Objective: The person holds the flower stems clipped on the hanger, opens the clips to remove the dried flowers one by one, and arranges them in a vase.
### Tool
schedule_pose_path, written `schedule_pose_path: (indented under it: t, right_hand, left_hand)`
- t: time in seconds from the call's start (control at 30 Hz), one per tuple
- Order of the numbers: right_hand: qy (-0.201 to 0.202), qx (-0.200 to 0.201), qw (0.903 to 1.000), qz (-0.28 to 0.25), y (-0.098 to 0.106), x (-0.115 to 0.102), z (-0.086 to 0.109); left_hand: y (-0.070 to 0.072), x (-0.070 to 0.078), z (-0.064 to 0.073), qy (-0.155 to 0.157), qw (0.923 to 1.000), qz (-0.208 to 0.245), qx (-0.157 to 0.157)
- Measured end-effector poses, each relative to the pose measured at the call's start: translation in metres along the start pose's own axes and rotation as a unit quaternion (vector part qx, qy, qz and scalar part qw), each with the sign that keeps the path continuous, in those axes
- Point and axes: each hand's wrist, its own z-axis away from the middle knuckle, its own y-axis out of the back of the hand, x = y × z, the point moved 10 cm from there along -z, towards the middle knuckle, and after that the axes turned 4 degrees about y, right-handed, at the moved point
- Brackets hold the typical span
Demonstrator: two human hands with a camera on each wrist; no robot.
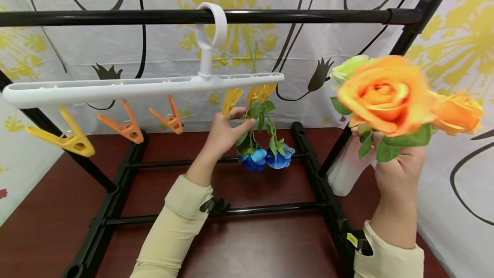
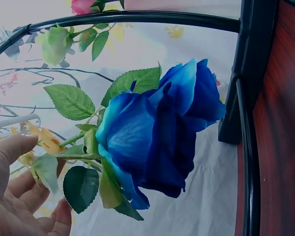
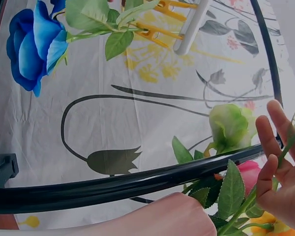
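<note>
My left hand (image 1: 224,134) is beside two blue roses (image 1: 279,156) that hang head down from yellow clips (image 1: 266,92) on a white hanger (image 1: 154,86). In the left wrist view, its thumb and relaxed fingers lie apart around the leaves and stems of the blue rose (image 2: 142,142). My right hand (image 1: 403,166) is partly hidden behind a large orange rose (image 1: 386,93). In the right wrist view, that hand (image 3: 285,182) pinches a thin green flower stem (image 3: 288,147) above the mouth of a pale pink vase (image 3: 152,216).
The hanger hooks over a black rail (image 1: 301,16) of a frame standing on a dark red table (image 1: 254,243). Orange clips (image 1: 125,125) and another yellow clip (image 1: 69,138) hang at the left. A pale green rose (image 3: 231,125) and a pink flower (image 3: 250,174) stand near the vase.
</note>
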Motion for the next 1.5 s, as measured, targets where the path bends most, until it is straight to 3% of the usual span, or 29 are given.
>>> schedule_pose_path:
  t: [0.1, 0.37, 0.53, 0.73, 0.87, 0.9, 0.97, 1.0, 1.1, 1.17, 1.3, 1.4, 1.5]
  right_hand:
    - [0.007, -0.01, 0.9995, -0.029, -0.003, 0.0, -0.003]
    - [0.037, -0.052, 0.9976, -0.025, -0.007, -0.003, -0.004]
    - [0.008, -0.061, 0.9975, -0.034, 0.0, 0.008, -0.002]
    - [-0.034, -0.063, 0.9962, 0.05, 0.018, 0.026, 0.002]
    - [-0.053, -0.057, 0.9945, 0.07, 0.029, 0.033, 0.002]
    - [-0.057, -0.055, 0.992, 0.099, 0.033, 0.034, 0.002]
    - [-0.068, -0.041, 0.9786, 0.19, 0.041, 0.034, 0.003]
    - [-0.077, -0.034, 0.9653, 0.247, 0.045, 0.034, 0.003]
    - [-0.116, -0.025, 0.9066, 0.405, 0.057, 0.034, 0.005]
    - [-0.133, -0.035, 0.8788, 0.457, 0.061, 0.036, 0.006]
    - [-0.137, -0.088, 0.8472, 0.506, 0.059, 0.039, 0.007]
    - [-0.146, -0.125, 0.8292, 0.525, 0.058, 0.041, 0.009]
    - [-0.171, -0.106, 0.8311, 0.518, 0.06, 0.039, 0.01]
  left_hand:
    - [-0.001, 0.0, 0.001, 0.006, 1.0, -0.003, -0.005]
    - [0.001, 0.004, 0.009, -0.015, 0.9994, -0.028, -0.011]
    - [-0.002, 0.004, 0.012, -0.023, 0.999, -0.034, -0.016]
    - [-0.005, 0.005, 0.015, -0.047, 0.9975, -0.049, -0.021]
    - [-0.006, 0.009, 0.018, -0.056, 0.9967, -0.052, -0.027]
    - [-0.006, 0.009, 0.018, -0.055, 0.9967, -0.054, -0.027]
    - [-0.006, 0.01, 0.02, -0.055, 0.9965, -0.056, -0.029]
    - [-0.006, 0.011, 0.02, -0.055, 0.9964, -0.057, -0.03]
    - [-0.006, 0.011, 0.022, -0.058, 0.9961, -0.06, -0.03]
    - [-0.006, 0.011, 0.023, -0.063, 0.9959, -0.059, -0.028]
    - [-0.004, 0.012, 0.026, -0.071, 0.9959, -0.051, -0.021]
    - [-0.004, 0.01, 0.029, -0.069, 0.9965, -0.044, -0.017]
    - [-0.003, 0.009, 0.032, -0.067, 0.9971, -0.033, -0.015]
